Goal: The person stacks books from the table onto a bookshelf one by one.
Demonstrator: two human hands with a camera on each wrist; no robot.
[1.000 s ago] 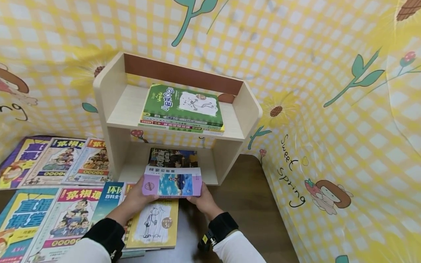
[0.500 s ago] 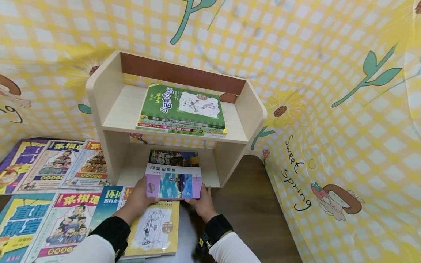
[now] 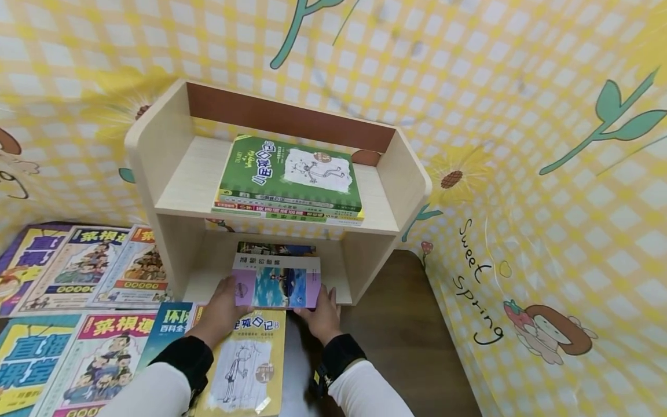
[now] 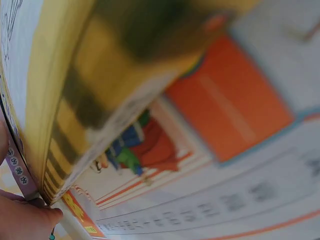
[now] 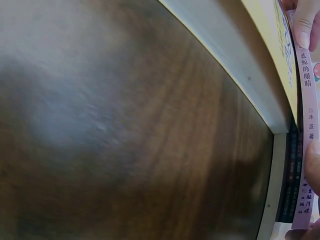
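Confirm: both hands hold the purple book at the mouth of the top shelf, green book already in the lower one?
Not quite. The shelves are swapped: the head view shows the left hand and right hand holding the purple book at the lower compartment of the wooden shelf; the green book lies on top.

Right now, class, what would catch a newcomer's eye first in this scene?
Two hands, the left hand and right hand, hold a purple book at the mouth of the lower compartment of a small wooden shelf. A green book tops a stack on the upper shelf. Bright comic books lie spread at the left.
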